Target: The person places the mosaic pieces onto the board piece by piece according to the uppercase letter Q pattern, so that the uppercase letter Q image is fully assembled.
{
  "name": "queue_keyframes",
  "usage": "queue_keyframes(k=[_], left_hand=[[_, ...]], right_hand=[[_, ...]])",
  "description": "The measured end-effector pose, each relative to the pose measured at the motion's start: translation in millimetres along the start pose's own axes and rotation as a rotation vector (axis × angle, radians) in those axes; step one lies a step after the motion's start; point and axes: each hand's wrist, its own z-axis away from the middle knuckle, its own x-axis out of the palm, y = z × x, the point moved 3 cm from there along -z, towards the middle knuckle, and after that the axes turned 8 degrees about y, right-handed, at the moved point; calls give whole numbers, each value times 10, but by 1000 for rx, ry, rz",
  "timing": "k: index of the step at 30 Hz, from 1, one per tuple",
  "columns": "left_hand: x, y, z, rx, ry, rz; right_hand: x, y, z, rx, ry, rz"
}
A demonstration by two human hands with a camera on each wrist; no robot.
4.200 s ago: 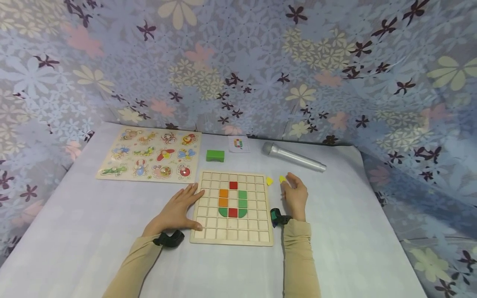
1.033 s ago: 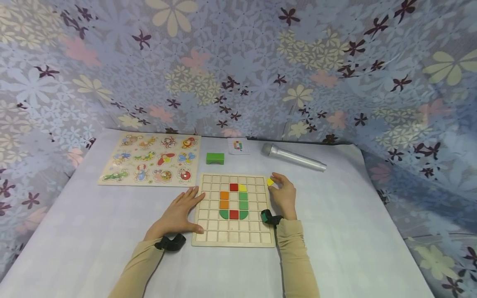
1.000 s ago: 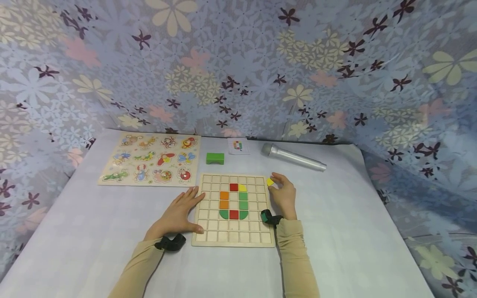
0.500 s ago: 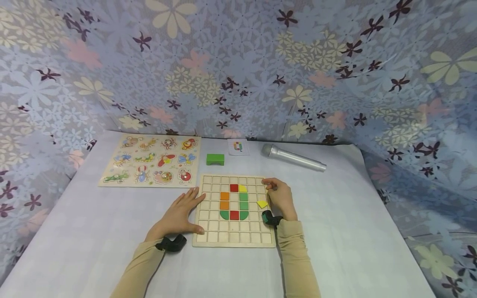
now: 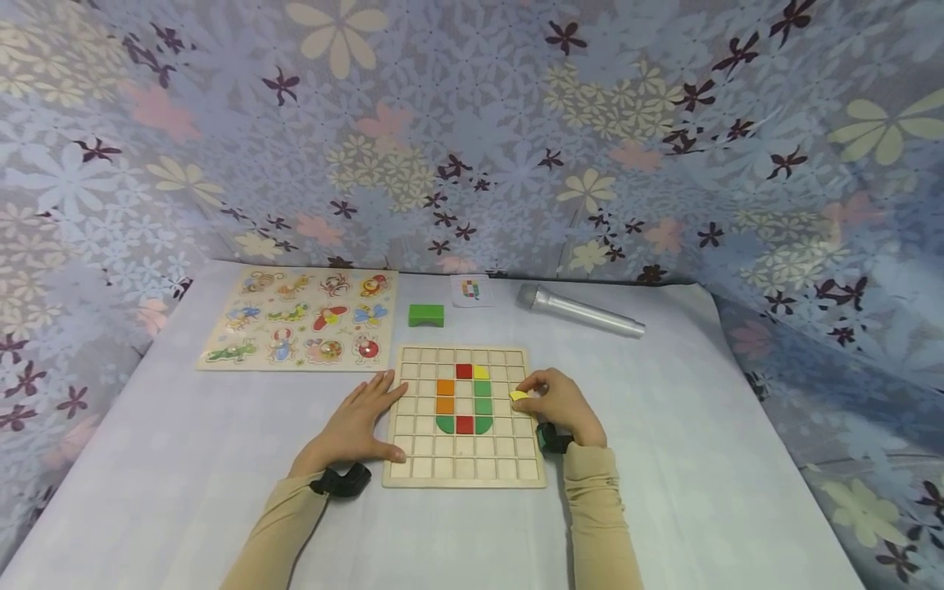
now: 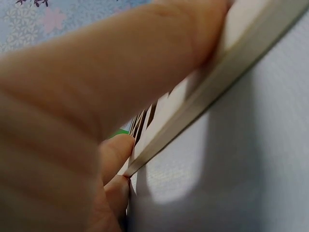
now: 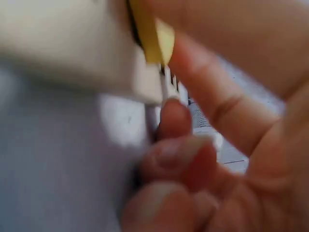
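Note:
A square wooden grid board (image 5: 420, 467) lies on the table, its middle cells holding red tiles (image 5: 465, 424), orange tiles (image 5: 446, 388), green tiles (image 5: 483, 406) and one yellow tile (image 5: 481, 373). My left hand (image 5: 350, 426) rests at the board's left edge with fingers spread, thumb (image 6: 145, 53) and fingertips on the rim. Over the right edge, my right hand (image 5: 564, 406) pinches another yellow tile (image 5: 519, 396) between thumb and forefinger. In the right wrist view that yellow tile (image 7: 154, 41) is close to the board's rim, the other fingers curled below.
Behind the board are a green arch block (image 5: 426, 315) and a small pattern card (image 5: 470, 290). A silver microphone (image 5: 583, 311) lies at the back right. The insect puzzle board (image 5: 295, 328) is at the back left; a floral cloth (image 5: 472, 123) hangs behind.
Earlier two yellow tiles lay right of the board; one now sits beside the upper red tile. The other, loose on the board's right side half a second ago, is now pinched by my right hand.

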Motion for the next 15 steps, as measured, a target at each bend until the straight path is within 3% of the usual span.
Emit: queue_keyframes(k=[6, 10, 15], left_hand=[[4, -2, -10, -11, 2, -7], [9, 5, -17, -18, -7, 1], [6, 12, -16, -21, -10, -5]], right_hand=[[-9, 6, -51, 3, 150, -16], [-28, 28, -84, 47, 247, -67], [2, -31, -122, 71, 216, -156]])
